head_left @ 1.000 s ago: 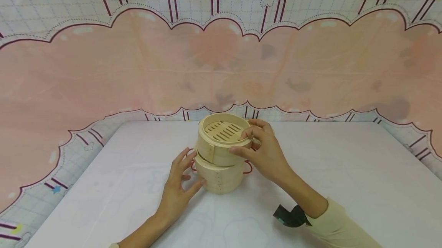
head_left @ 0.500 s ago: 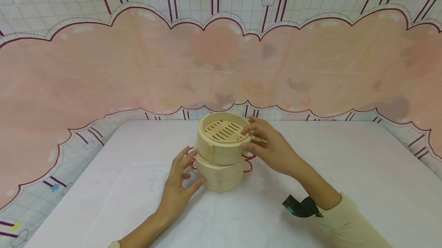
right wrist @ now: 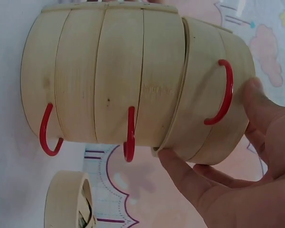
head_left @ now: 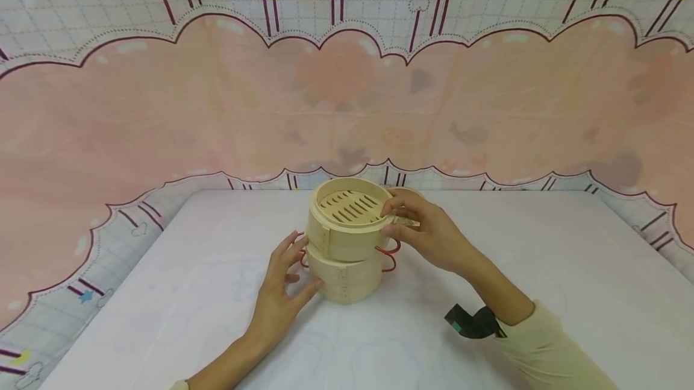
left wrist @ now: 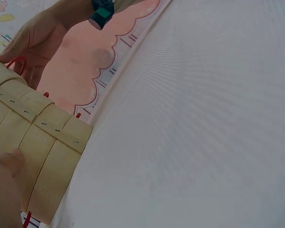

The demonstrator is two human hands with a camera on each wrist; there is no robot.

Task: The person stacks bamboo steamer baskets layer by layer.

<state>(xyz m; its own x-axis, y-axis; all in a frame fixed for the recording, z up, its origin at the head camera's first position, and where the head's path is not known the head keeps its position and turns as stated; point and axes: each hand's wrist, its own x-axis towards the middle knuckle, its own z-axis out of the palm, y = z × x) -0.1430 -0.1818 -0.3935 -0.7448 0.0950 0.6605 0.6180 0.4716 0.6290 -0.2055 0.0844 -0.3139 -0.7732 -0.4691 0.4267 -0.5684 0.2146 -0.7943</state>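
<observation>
— White bench (head_left: 542, 257) fills the foreground. What's nearest the head cam?

— Pale sleeve (head_left: 553, 348) on the R arm, w/ a dark band (head_left: 473, 323) by the cuff.

— And the L hand (head_left: 279, 293)?

— Fingers extended and relaxed, touching the L side of the steamer stack (right wrist: 109, 76). Thumb rests on it too, per the L wrist cam.

— Where's the stack exactly?

— Mid-bench, btwn both hands. Lower part (head_left: 347, 281) stands upright; top tier (head_left: 347, 242) sits askew on it, slight gap showing in the R wrist view. Slotted panel (head_left: 352, 206) faces up, inside the rim.

— R hand (head_left: 428, 227) status?

— Gripping the top tier's R side, thumb in front, fingertips at the rim. Red loops (right wrist: 222, 92) stick out on that side, three in the R wrist view.

— Anything behind?

— Pale round container (right wrist: 61, 202), partly hidden by the R hand in the head view; contents unclear.

— Bkgd?

— Backdrop (head_left: 325, 100), peach cloud shape w/ dark scalloped outline, grid & stars above.
</observation>
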